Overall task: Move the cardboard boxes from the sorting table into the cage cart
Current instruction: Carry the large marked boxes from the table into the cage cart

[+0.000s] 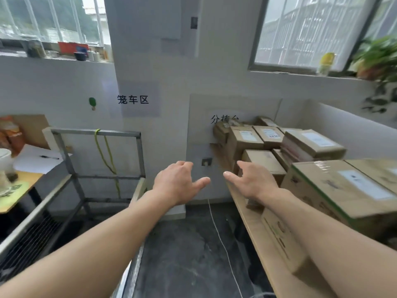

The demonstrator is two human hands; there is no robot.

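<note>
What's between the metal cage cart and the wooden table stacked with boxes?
Only a dark floor crossed by a thin white cord, as the head view shows.

A wall sheet (135,100) at ten o'clock read 笼车区; a second sheet (225,116) at one o'clock read 分拣台. Labels (248,135) on the cardboard boxes (240,145) were unreadable.
</note>
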